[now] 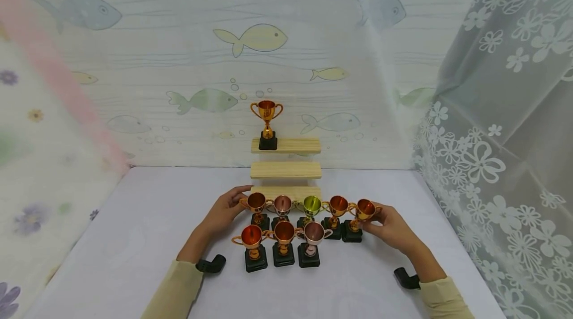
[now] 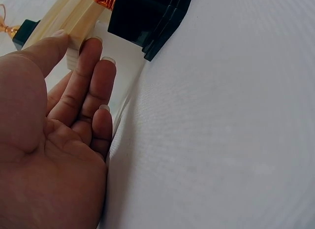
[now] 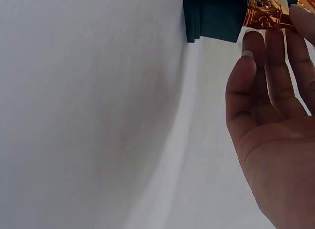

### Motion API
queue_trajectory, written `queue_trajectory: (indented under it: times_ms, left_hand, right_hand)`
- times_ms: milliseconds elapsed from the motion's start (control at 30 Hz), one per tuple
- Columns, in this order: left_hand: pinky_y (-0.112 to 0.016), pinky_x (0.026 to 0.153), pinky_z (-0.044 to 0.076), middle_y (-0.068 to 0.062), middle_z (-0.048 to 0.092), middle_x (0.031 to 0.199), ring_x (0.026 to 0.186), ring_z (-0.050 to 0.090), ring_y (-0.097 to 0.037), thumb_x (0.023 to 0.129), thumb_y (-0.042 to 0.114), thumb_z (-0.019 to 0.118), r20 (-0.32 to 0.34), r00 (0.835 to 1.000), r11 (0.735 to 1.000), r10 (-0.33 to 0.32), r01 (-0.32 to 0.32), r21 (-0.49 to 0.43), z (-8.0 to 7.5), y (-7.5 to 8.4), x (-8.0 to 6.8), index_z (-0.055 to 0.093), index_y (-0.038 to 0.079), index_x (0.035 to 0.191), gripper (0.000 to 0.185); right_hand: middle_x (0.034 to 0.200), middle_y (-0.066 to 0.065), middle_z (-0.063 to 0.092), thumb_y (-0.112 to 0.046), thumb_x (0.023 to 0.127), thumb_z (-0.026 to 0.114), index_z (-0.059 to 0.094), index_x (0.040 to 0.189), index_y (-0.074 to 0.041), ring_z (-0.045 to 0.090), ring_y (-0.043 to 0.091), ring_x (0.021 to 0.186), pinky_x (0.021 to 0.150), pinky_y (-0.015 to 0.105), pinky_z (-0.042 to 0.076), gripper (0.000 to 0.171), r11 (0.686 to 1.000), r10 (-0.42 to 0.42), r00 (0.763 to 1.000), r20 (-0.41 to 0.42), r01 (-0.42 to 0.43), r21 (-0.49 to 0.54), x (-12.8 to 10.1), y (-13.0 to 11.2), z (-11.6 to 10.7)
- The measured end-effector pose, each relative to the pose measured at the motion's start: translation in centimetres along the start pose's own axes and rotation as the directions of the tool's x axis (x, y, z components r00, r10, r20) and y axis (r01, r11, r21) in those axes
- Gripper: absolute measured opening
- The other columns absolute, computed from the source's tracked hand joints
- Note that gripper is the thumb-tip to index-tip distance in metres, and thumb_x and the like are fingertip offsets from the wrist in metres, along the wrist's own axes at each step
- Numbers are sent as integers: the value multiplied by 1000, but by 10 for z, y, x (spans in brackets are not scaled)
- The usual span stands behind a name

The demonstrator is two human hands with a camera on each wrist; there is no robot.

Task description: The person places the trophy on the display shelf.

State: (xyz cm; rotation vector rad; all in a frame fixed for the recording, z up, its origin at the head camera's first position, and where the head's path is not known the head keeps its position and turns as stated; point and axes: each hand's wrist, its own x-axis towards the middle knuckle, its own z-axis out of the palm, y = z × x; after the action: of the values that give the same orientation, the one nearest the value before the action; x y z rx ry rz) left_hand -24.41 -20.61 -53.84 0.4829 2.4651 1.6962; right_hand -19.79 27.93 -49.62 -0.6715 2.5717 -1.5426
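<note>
Fish-patterned wallpaper (image 1: 250,40) is covering the wall behind a white table (image 1: 134,239), and a lace curtain (image 1: 501,110) is hanging at the right. On that table the left hand (image 1: 224,214) is resting beside the leftmost cup (image 1: 256,203) of the back row, its fingers (image 2: 91,81) lying straight and relaxed, fingertips close to the cup's handle and to the lowest wooden step (image 1: 286,191); whether they are touching the cup I cannot tell. The right hand (image 1: 388,225) is reaching the rightmost cup (image 1: 364,209) of the same row, fingers (image 3: 266,66) loosely extended against its gold stem just above the dark base (image 3: 214,15), holding nothing closed. Between the 2 hands 5 small trophy cups are standing in the back row, one of them green (image 1: 311,205). Just in front, 3 more cups (image 1: 283,233) are standing in a second row on black bases. Behind them the 3 wooden steps are rising toward the wall, and 1 gold trophy (image 1: 266,112) is standing upright at the left end of the top step (image 1: 286,145). Beige sleeves (image 1: 179,289) are covering both forearms.
</note>
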Motion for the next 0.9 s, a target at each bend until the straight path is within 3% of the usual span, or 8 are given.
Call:
queue_trajectory:
  times_ms: [133,367,633,900]
  left_hand:
    - [-35,107,47,-3,76,116,113,70,-19,109,20,63,0,1000,1000,-2,2,-5,0,1,0,49,15,157,51]
    - [-46,110,46,-2,76,116,114,70,-19,108,21,64,-8,1000,1000,-19,19,-12,1,0,-1,49,17,156,50]
    - [-27,103,48,-3,76,116,113,70,-18,108,20,64,-5,1000,1000,-9,9,-18,1,1,-2,50,16,156,50]
    - [-23,100,47,-4,76,115,112,70,-17,108,18,64,-3,1000,999,21,-21,-25,0,-2,0,50,12,156,51]
  right_hand:
    - [117,17,75,-6,95,79,73,121,1,71,12,105,96,27,54,27,1000,19,1000,-19,-19,-3,-1,-3,-3]
    - [112,12,74,-4,95,79,73,117,1,70,17,101,91,29,56,24,1000,9,998,-64,-10,-14,-2,-13,-10]
    - [111,9,75,-2,94,78,72,119,2,70,12,100,91,25,54,26,1000,11,995,-103,-13,-20,2,-22,-21]
    - [103,11,75,-1,95,76,72,114,2,70,12,94,86,23,55,20,998,-16,989,-150,7,-57,15,-41,-35]
